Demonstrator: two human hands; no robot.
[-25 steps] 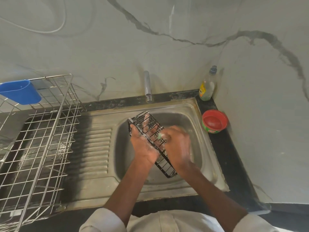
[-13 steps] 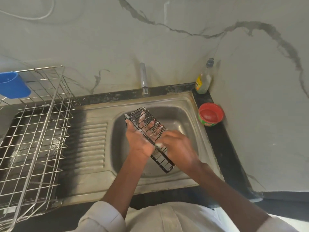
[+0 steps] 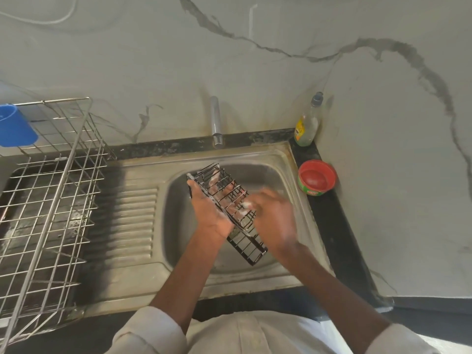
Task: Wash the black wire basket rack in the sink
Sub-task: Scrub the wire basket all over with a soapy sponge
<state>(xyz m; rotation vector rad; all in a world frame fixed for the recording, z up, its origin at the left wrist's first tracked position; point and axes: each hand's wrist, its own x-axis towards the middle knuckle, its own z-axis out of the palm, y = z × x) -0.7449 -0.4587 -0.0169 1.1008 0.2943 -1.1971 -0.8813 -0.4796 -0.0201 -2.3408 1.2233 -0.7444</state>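
Head view: hands [image 3: 242, 213] on soapy rack [image 3: 231, 208]

The right hand [image 3: 274, 217] is smeared by motion blur, so whether its fingers hold anything against the black wire basket rack [image 3: 227, 213] cannot be told. The left hand [image 3: 212, 213] hides part of the rack's near side. The blue cup [image 3: 14, 129] and the steel dish rack [image 3: 48, 200] (on the left) are cut by the edge.
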